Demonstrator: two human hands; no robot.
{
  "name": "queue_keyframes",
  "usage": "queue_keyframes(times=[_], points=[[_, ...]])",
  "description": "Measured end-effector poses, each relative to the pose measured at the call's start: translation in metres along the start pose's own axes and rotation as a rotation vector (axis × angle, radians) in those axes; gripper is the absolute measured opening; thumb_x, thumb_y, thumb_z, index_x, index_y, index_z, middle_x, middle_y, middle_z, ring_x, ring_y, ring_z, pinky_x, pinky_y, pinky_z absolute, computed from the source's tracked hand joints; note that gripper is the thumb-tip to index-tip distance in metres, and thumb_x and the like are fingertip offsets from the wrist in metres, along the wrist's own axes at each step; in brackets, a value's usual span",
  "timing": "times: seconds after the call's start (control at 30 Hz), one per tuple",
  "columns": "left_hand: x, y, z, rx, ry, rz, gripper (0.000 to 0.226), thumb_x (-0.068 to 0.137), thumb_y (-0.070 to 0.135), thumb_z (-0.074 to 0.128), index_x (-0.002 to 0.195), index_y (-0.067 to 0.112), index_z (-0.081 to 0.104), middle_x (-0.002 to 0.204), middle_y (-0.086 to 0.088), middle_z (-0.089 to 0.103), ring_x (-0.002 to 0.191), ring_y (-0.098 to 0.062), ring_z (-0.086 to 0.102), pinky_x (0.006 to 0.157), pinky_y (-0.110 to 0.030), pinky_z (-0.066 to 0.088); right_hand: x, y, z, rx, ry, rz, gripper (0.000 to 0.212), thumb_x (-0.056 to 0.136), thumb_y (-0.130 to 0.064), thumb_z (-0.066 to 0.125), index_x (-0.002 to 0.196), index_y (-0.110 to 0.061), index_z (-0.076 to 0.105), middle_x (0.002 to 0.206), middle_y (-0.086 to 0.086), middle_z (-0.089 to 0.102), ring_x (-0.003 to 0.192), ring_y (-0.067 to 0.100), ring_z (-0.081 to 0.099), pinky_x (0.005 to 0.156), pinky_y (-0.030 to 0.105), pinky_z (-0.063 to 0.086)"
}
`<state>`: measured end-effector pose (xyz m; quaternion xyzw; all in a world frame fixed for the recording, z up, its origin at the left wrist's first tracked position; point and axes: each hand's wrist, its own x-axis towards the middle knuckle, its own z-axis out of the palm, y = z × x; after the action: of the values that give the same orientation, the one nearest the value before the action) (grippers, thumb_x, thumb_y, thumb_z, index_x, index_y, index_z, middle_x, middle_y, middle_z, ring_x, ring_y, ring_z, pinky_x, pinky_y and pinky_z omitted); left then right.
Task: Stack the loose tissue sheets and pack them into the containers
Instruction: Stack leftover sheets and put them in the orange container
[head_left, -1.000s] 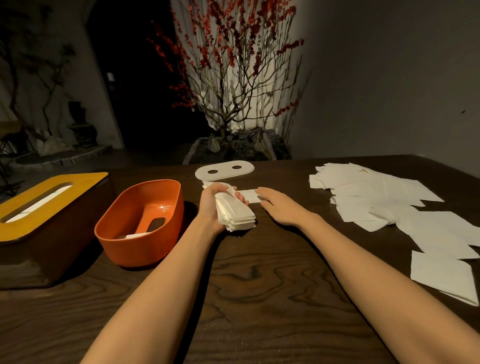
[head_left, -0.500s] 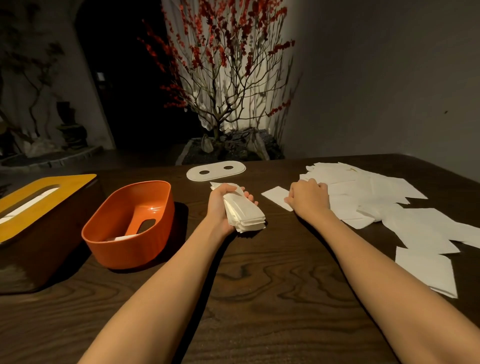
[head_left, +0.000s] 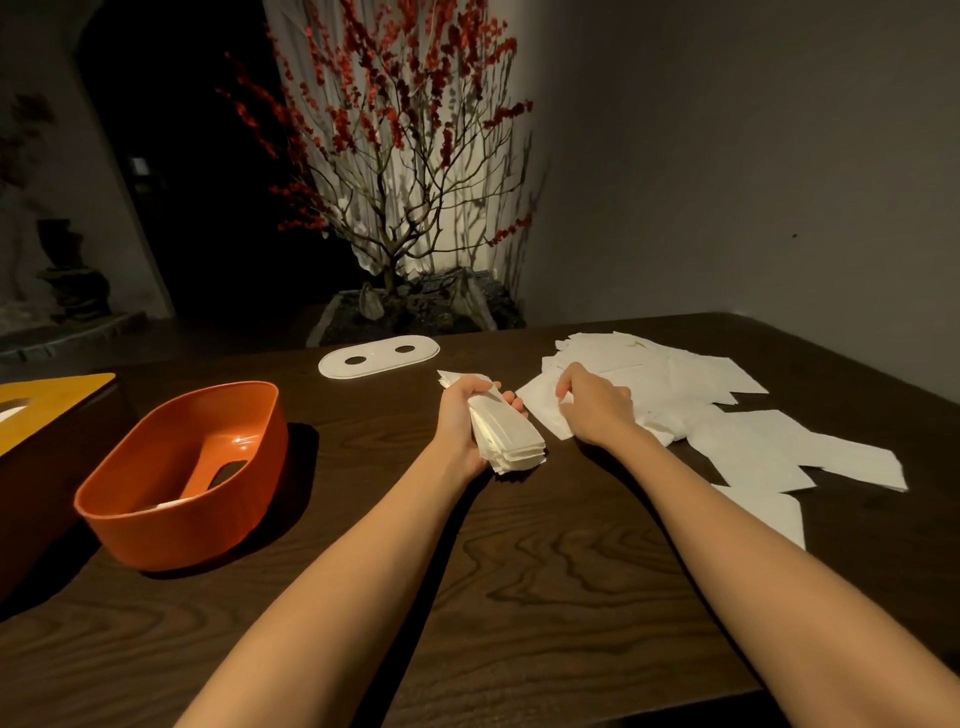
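**Left hand holding tissue stack, right hand pinching a loose sheet**

Landmark: orange tub (head_left: 182, 478), left-centre on the dark wood surface (head_left: 519, 597).

- Left of the tub, at the frame edge: dark tissue box with yellow slotted lid (head_left: 47, 405), a bit of white showing in the slot.
- Tub itself: open top, slot cut in its floor, something white visible through or at the slot. Can't tell if it's a sheet inside or under it.
- Behind and right of the tub: flat white oval lid with two holes (head_left: 379, 356), lying on the surface, apart from everything else.
- Right of the tub, well apart: left hand (head_left: 462, 415) with fingers curled round a stack of folded tissues (head_left: 506, 436). Stack is tilted, near end fanned out just above the surface.
- Just right of the stack: right hand (head_left: 597, 410), fingers bent, fingertips pinching the edge of one loose sheet (head_left: 543, 410) that lies flat on the surface.
- Furthest from the tub: spread of loose tissue sheets (head_left: 727, 415), overlapping, running from the far right part of the surface toward the near right edge.
- Behind the surface: potted tree with red blossoms (head_left: 405, 156).
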<state>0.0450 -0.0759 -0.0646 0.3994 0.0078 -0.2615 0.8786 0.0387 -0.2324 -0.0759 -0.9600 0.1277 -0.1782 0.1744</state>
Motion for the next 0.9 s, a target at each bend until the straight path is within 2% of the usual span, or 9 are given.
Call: queue_keyframes(times=[0.1,0.17,0.27,0.4,0.5,0.57,0.7,0.8,0.9], points=[[0.006,-0.009,0.010,0.010,-0.018,-0.014,0.021,0.083,0.013,0.049,0.103,0.008,0.047,0.079,-0.009,0.051,0.071,-0.019,0.053,0.080,-0.036,0.047,-0.006,0.012,-0.013,0.100,0.027,-0.024,0.014,0.098,-0.011,0.049,0.099,-0.024,0.046,0.105,0.001,0.057,0.095,0.019,0.054,0.090,0.033,0.041],[0.010,-0.016,0.017,0.017,-0.024,-0.022,0.024,0.083,0.013,0.049,0.106,0.008,0.049,0.081,-0.010,0.053,0.072,-0.019,0.054,0.081,-0.037,0.047,-0.008,0.019,-0.023,0.249,0.056,-0.021,0.011,0.098,-0.010,0.047,0.100,-0.021,0.049,0.107,0.002,0.056,0.092,0.017,0.054,0.078,0.025,0.046],[0.014,-0.025,0.027,0.019,-0.054,-0.038,0.021,0.083,0.013,0.049,0.104,0.008,0.049,0.081,-0.010,0.053,0.072,-0.019,0.054,0.080,-0.037,0.048,-0.008,0.033,-0.037,0.449,0.125,0.019,0.010,0.098,-0.009,0.048,0.101,-0.017,0.052,0.117,0.006,0.057,0.098,0.013,0.052,0.071,0.014,0.038],[0.014,-0.038,0.041,0.044,-0.079,-0.052,0.025,0.083,0.014,0.049,0.107,0.007,0.051,0.086,-0.011,0.054,0.075,-0.020,0.056,0.082,-0.038,0.048,-0.011,0.062,-0.054,0.559,0.164,0.127,0.015,0.097,-0.007,0.048,0.105,-0.013,0.059,0.126,0.005,0.054,0.116,0.021,0.049,0.080,0.021,0.039],[0.014,-0.044,0.046,0.056,-0.091,-0.060,0.027,0.084,0.014,0.048,0.109,0.006,0.052,0.086,-0.011,0.055,0.075,-0.020,0.057,0.080,-0.039,0.049,-0.019,0.079,-0.055,0.769,0.187,0.240,0.022,0.095,-0.005,0.047,0.098,-0.019,0.063,0.124,0.004,0.054,0.110,0.023,0.052,0.070,0.025,0.046],[0.013,-0.046,0.046,0.066,-0.102,-0.066,0.028,0.084,0.015,0.048,0.110,0.006,0.051,0.085,-0.010,0.056,0.075,-0.020,0.057,0.077,-0.038,0.050,-0.023,0.087,-0.055,0.803,0.209,0.294,0.026,0.095,-0.004,0.046,0.094,-0.021,0.065,0.123,0.001,0.054,0.110,0.021,0.051,0.072,0.029,0.053],[0.013,-0.044,0.042,0.054,-0.111,-0.054,0.032,0.084,0.015,0.048,0.114,0.006,0.049,0.084,-0.011,0.055,0.074,-0.021,0.058,0.077,-0.039,0.051,-0.030,0.100,-0.052,0.471,0.170,0.255,0.024,0.098,-0.012,0.046,0.100,-0.025,0.066,0.127,0.003,0.051,0.112,0.019,0.046,0.094,0.036,0.048],[0.011,-0.043,0.040,0.041,-0.115,-0.054,0.033,0.082,0.014,0.049,0.114,0.007,0.049,0.084,-0.011,0.056,0.073,-0.021,0.057,0.081,-0.039,0.049,-0.035,0.103,-0.059,0.156,-0.035,0.157,0.027,0.095,-0.022,0.052,0.119,-0.032,0.061,0.140,0.008,0.038,0.127,0.030,0.032,0.106,0.043,0.029],[0.010,-0.043,0.040,0.034,-0.107,-0.051,0.032,0.082,0.014,0.049,0.113,0.007,0.050,0.085,-0.011,0.056,0.074,-0.021,0.056,0.081,-0.039,0.049,-0.040,0.098,-0.068,-0.018,-0.254,0.020,0.049,0.093,-0.029,0.056,0.140,-0.032,0.043,0.157,0.004,0.016,0.143,0.030,0.011,0.116,0.049,0.008]])
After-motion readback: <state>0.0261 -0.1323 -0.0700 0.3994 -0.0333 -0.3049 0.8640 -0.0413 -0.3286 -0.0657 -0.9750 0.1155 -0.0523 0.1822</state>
